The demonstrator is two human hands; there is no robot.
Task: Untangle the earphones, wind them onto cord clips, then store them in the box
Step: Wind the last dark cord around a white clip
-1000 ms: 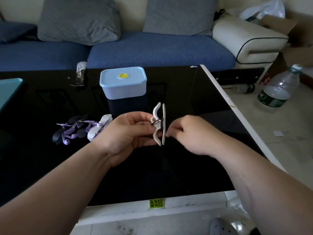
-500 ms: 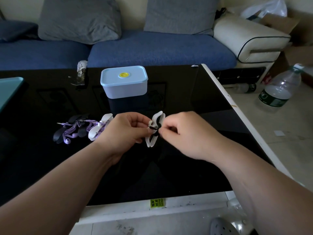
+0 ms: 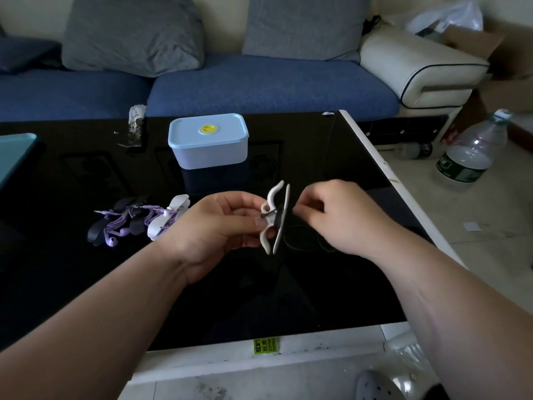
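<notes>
The white cord clip is held upright over the desk by the curled fingers and thumb of the left hand, with black earphone cord wound round its middle. The right hand, at the clip's 3 o'clock, is closed in a pinch on that cord. The lidded box stands at 12 o'clock of the hands, and wound purple earphones lie at 9 o'clock.
</notes>
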